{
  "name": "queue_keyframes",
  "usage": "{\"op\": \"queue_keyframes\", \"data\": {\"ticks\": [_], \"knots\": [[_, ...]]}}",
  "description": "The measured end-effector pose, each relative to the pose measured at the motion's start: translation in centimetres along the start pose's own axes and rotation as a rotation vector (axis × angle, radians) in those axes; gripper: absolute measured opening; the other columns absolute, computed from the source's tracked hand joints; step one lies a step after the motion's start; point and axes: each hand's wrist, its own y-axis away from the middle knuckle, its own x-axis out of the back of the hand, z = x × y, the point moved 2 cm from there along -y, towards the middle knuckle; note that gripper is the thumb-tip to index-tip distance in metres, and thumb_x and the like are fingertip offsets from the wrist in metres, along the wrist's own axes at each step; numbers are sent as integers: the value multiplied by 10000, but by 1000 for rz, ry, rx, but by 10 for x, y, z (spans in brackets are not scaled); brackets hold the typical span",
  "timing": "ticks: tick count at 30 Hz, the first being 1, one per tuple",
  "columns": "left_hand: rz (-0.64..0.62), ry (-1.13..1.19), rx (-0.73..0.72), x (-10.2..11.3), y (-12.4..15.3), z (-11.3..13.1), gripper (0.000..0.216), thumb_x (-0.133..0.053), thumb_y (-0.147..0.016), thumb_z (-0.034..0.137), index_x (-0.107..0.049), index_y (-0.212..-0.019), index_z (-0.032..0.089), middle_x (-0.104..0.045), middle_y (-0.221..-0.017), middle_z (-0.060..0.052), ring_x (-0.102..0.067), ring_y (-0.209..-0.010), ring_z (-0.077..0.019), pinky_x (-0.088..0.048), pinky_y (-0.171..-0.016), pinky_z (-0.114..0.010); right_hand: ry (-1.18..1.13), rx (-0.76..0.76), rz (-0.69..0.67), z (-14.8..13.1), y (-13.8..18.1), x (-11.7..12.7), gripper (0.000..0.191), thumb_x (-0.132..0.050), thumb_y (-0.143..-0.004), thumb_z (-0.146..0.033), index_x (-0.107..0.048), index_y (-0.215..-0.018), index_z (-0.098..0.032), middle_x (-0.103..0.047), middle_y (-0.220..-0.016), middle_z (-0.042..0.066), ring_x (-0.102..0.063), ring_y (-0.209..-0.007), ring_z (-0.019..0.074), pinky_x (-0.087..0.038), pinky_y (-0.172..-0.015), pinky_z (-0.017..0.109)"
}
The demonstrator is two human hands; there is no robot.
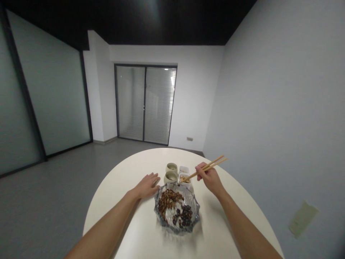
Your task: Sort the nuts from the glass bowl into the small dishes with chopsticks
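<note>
A scalloped clear glass bowl [196, 216] stands on the table in front of me. In it lie a heap of slender brown pieces [167, 202] at the left and several dark, glossy oval pieces [184, 216] at the right. My right hand [209, 178] grips a pair of wooden chopsticks [214, 163]. Their tips reach the bowl's far rim, beside a white dish [185, 184] holding pale tan pieces; whether they pinch anything is too small to tell. Fingers stretched out, my left hand [147, 186] rests on the table at the bowl's left edge.
Two small pale-green cups [170, 176] stand in a column behind the bowl, left of the white dish. Another white dish [184, 169] sits farther back. The round white table [121, 187] has a wall close on its right. Glass doors [144, 104] stand beyond.
</note>
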Motion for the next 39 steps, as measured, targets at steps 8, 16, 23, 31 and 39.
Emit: {"op": "queue_keyframes", "data": {"ticks": [8, 16, 23, 31, 39], "knots": [[1, 10, 7, 7, 0, -1, 545, -455, -939, 454, -477, -1417, 193, -353, -1555, -114, -268, -1453, -328, -217, -1184, -519, 11, 59, 136, 9, -60, -16, 454, -571, -862, -639, -597, -749, -201, -575, -489, -8, -543, -467, 170, -455, -499, 268], [0, 27, 3, 8, 1, -4, 543, -463, -935, 471, -482, -1409, 207, -352, -1556, -107, -252, -1460, -322, -210, -1188, -514, 273, 91, 163, 28, -63, -51, 474, -470, -920, -628, -613, -726, -221, -629, -569, 6, -617, -577, 202, -446, -619, 289], [-9, 21, 6, 8, 1, -1, 545, -459, -938, 457, -476, -1415, 195, -345, -1558, -116, -253, -1459, -325, -209, -1187, -514, 306, 70, 189, 31, -47, -38, 499, -443, -919, -653, -615, -738, -221, -640, -585, 13, -624, -602, 214, -444, -637, 299], [-4, 3, 3, -1, -1, -1, 549, -457, -937, 465, -483, -1414, 195, -345, -1557, -118, -258, -1458, -320, -222, -1184, -509, 68, 13, 162, 11, -6, -8, 480, -492, -903, -645, -583, -720, -210, -598, -570, 11, -542, -537, 176, -428, -536, 268], [-12, -4, 16, -2, 1, 6, 544, -443, -941, 441, -467, -1423, 189, -336, -1563, -108, -247, -1463, -312, -209, -1190, -507, 84, -8, -129, 0, 38, -3, 369, -541, -922, -503, -621, -717, -206, -595, -557, -5, -557, -523, 162, -413, -509, 250]]}}
